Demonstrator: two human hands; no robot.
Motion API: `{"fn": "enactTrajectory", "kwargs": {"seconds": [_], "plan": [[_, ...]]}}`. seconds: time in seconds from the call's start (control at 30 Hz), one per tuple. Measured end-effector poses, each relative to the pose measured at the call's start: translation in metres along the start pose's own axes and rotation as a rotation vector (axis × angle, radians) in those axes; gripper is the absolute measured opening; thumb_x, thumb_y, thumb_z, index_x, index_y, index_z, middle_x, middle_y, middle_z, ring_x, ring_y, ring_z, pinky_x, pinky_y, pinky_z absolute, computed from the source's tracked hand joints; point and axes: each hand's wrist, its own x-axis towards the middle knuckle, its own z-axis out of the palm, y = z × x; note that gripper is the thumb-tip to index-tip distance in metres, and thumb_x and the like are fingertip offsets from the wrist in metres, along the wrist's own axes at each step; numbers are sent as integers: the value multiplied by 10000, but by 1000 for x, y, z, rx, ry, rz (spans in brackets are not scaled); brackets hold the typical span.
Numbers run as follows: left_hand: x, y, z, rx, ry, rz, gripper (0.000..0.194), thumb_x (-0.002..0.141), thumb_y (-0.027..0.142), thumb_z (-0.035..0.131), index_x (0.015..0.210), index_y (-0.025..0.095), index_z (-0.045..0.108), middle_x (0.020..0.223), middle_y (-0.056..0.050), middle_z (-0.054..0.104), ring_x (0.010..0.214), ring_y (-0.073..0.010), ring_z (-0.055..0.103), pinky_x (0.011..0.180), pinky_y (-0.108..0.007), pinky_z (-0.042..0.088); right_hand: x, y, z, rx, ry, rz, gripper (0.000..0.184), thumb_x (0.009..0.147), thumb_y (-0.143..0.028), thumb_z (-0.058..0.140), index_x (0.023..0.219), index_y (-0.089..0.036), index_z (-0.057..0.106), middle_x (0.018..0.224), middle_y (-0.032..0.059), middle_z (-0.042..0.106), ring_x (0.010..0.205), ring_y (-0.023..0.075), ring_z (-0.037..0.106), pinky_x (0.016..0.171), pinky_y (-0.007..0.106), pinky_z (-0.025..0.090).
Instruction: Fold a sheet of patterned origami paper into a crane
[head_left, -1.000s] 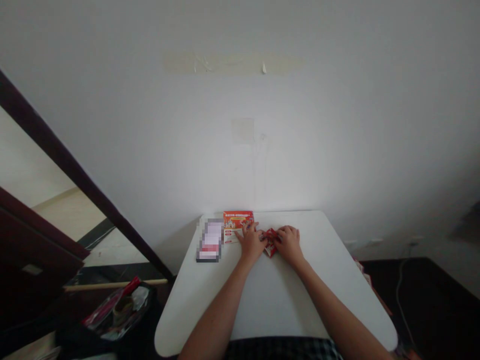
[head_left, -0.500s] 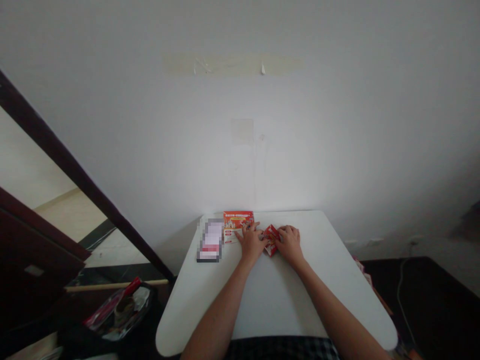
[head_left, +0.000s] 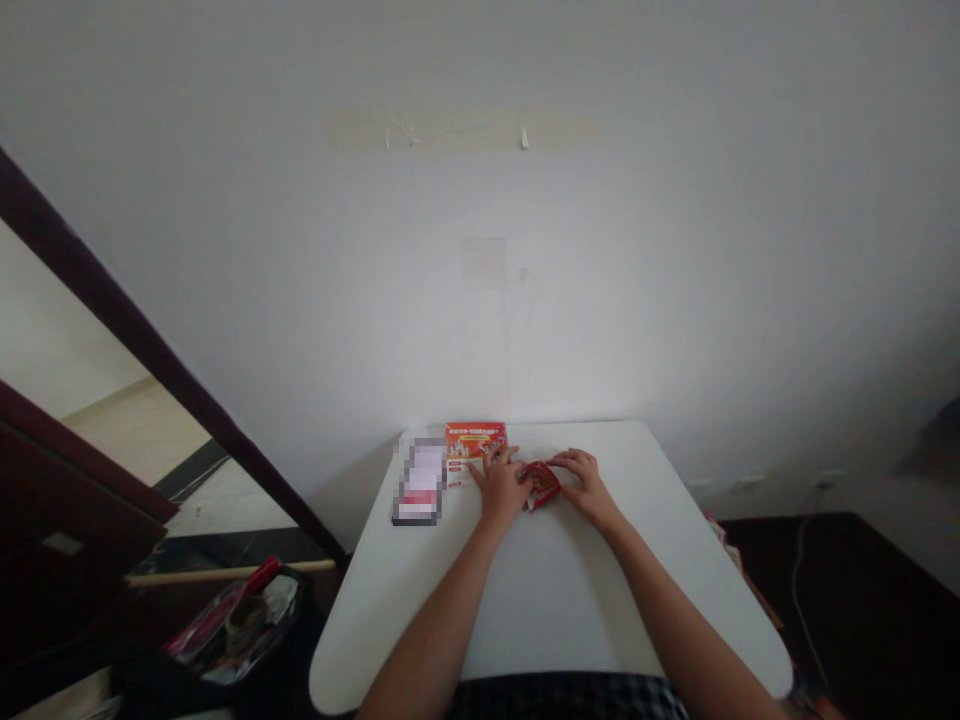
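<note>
Showing pale-marked, angular folds — red paper [head_left: 544, 485] | left hand [head_left: 503, 490] touching it, grip unclear | right hand [head_left: 587, 487] beside — fingers parted

Red paper piece [head_left: 543, 486], smooth tabletop [head_left: 562, 610], matt wall [head_left: 660, 250], dark cloth [head_left: 562, 695].

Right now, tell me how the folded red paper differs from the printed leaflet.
The folded red paper looks smaller than the printed leaflet. The folded red paper is bent and creased; the printed leaflet lies flat, partly hidden by the left hand. Both show red.
</note>
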Motion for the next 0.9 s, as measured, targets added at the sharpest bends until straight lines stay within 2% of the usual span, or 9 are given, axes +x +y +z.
{"fn": "enactTrajectory", "kwargs": {"seconds": [0.17,0.33,0.47,0.67,0.8,0.9], "plan": [[0,0,0,-5,2,-8,116,792,287,667,871,303,751,1396,29,591,1370,-318,358,1141,-724,81,-3,1,-4,27,-47,-43,566,675,-95,554,1197,-283,665,1265,38,640,1308,246,448,1134,468,346],[-1,0,-1,-17,3,-4,99,806,304,674,872,301,747,1393,31,594,1365,-324,366,1130,-745,70,-5,5,4,8,-2,25,425,767,-186,618,1180,-272,672,1289,76,611,1316,246,471,1094,449,403],[-1,0,-1,-20,13,5,100,811,319,685,886,295,748,1384,12,598,1360,-330,374,1130,-748,75,-5,9,8,5,26,21,354,826,-285,629,1175,-243,672,1279,102,601,1281,243,503,1098,449,398],[-1,-2,1,-25,15,25,151,815,351,694,944,290,746,1363,-24,602,1360,-329,375,1140,-742,58,-4,6,12,-89,42,-13,348,856,-320,625,1192,-240,663,1199,103,662,1248,260,538,1104,474,378],[-1,-3,2,-26,1,31,150,823,357,678,942,292,743,1372,-21,592,1371,-328,360,1144,-732,69,-3,2,14,-160,71,-6,363,853,-333,624,1201,-237,660,1169,97,682,1174,252,591,1067,450,411],[-1,-3,1,-22,-5,34,146,828,360,669,938,297,743,1383,-14,587,1376,-322,355,1145,-726,72,-2,-2,14,-207,60,-1,374,845,-339,640,1207,-246,654,1161,87,690,1165,249,591,1079,465,388]]}}
